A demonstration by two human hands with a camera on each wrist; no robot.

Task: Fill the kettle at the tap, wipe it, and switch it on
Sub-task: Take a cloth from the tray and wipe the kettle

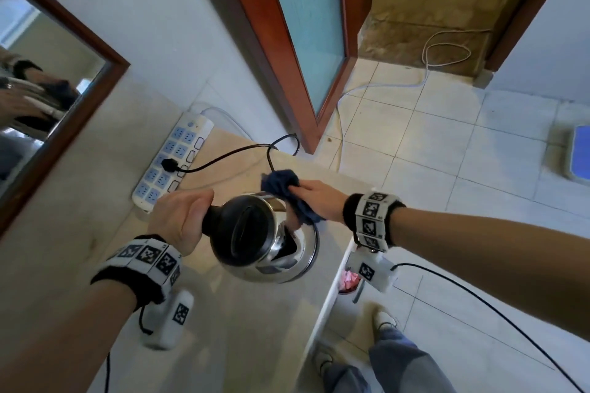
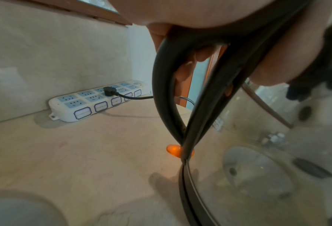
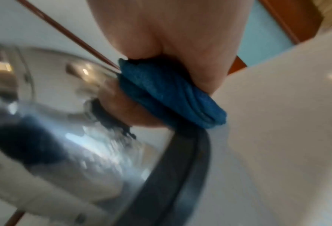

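A shiny steel kettle (image 1: 281, 252) with a black lid and black handle (image 1: 212, 220) hangs tilted above the beige counter (image 1: 223, 329). My left hand (image 1: 182, 217) grips the handle; its fingers (image 2: 184, 71) curl through the handle loop (image 2: 165, 91). An orange switch (image 2: 173, 150) shows at the handle's foot. My right hand (image 1: 314, 198) holds a bunched dark blue cloth (image 1: 287, 191) against the kettle's far side. In the right wrist view the blue cloth (image 3: 167, 94) is pressed onto the blurred steel wall (image 3: 74, 137).
A white power strip (image 1: 172, 163) lies along the wall with one black plug (image 1: 169, 165) in it; its black cord loops over the counter's far corner. A mirror (image 1: 38, 99) hangs at left. A sink rim (image 2: 16, 206) shows low left. Tiled floor and a door lie right.
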